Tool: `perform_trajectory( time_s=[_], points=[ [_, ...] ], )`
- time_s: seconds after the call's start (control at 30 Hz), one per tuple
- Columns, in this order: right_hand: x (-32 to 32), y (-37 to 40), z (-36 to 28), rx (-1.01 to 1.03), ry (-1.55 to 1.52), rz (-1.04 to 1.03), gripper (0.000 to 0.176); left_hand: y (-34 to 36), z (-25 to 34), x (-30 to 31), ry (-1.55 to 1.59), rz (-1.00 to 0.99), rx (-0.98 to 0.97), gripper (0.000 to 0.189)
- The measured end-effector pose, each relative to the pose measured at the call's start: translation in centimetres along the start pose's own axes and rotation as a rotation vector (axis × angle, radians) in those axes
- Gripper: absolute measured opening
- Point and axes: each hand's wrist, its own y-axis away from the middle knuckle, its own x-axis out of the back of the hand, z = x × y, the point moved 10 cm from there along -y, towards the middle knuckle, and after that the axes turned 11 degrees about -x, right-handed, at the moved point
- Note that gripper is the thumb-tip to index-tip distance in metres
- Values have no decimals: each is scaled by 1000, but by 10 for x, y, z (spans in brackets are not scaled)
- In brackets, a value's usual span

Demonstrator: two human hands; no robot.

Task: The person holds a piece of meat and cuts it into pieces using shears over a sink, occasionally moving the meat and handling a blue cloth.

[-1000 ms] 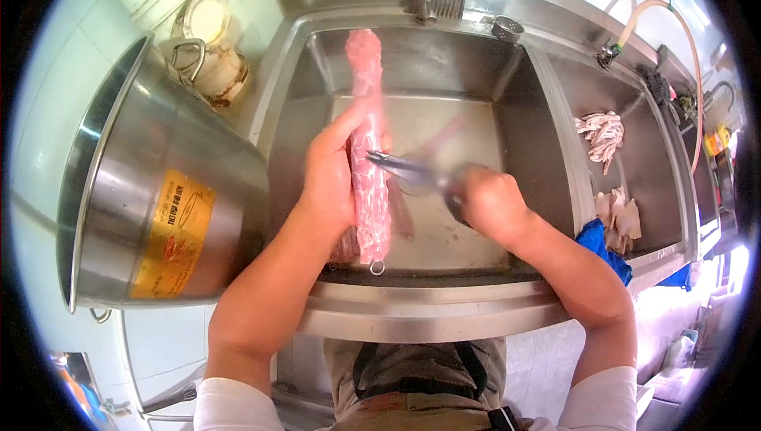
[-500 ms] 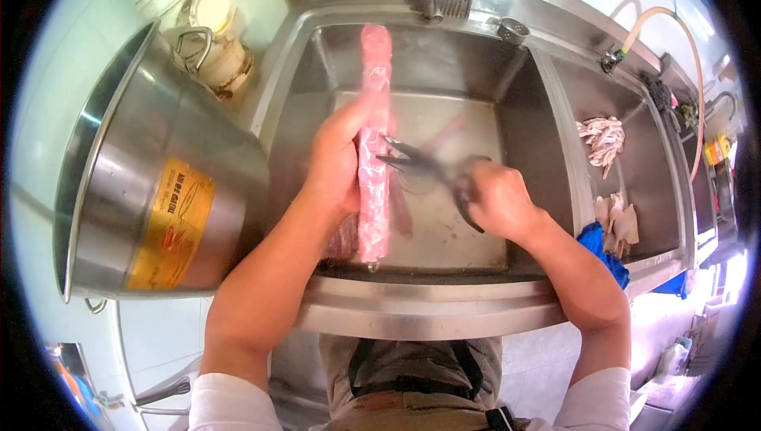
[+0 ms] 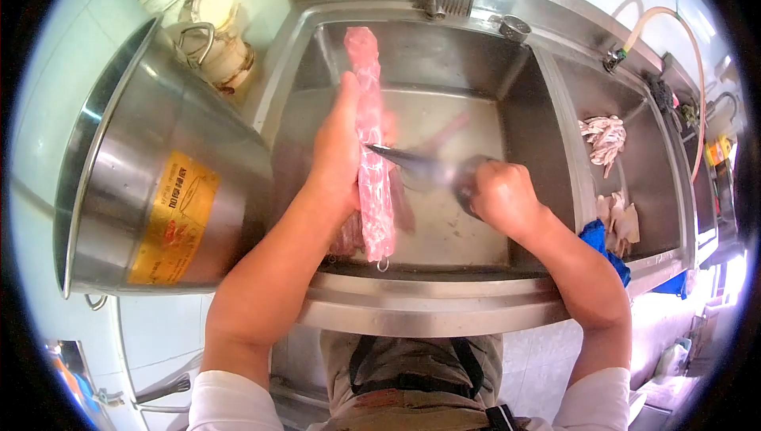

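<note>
A long, pink piece of raw meat (image 3: 370,122) with whitish membrane on it stands lengthwise over the sink. My left hand (image 3: 339,149) is wrapped round its middle, thumb along the left side and fingertips showing on the right. In my right hand (image 3: 504,199) are dark-handled scissors (image 3: 404,160), their blades pointing left. The blade tips touch or overlap the meat's middle; motion blurs the blades and handles. Below, in the large sink basin (image 3: 519,153), more dark pink meat (image 3: 346,241) lies partly hidden behind my left hand, and another strip (image 3: 448,130) rests in cloudy water.
A big steel pot (image 3: 238,185) with a yellow label stands left of the sink, near my left forearm. To the right, a second basin (image 3: 654,185) holds pale meat strips (image 3: 604,141) and flat pieces (image 3: 618,219). A blue cloth (image 3: 604,252) hangs over its edge.
The meat has tilted, its top end moving left and its bottom end slightly right. The scissor blades, spread before, now look closer together and reach further left onto the meat.
</note>
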Motion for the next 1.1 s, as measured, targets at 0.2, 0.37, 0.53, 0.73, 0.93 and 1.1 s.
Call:
perform_trajectory(
  time_s=[0.2, 0.37, 0.53, 0.73, 0.93, 1.1],
  points=[
    [-24, 0, 14, -90, -219, -153, 14, 9, 3, -8, 17, -6, 52, 48],
    [-7, -3, -4, -55, -67, -91, 21, -1, 1, -14, 94, -128, -36, 47],
    [-13, 1, -4, -31, 65, -117, 24, -1, 2, -12, 86, -50, -51, 46],
    [-28, 4, 8, -78, -118, -210, 17, 3, -3, -11, 94, -40, 51, 44],
    [-27, 3, 6, -30, -241, -189, 15, 3, 1, -10, 120, -57, 68, 45],
    [-18, 1, -8, 18, -37, -130, 18, 2, -7, -16, 213, -227, 133, 44]
  ],
)
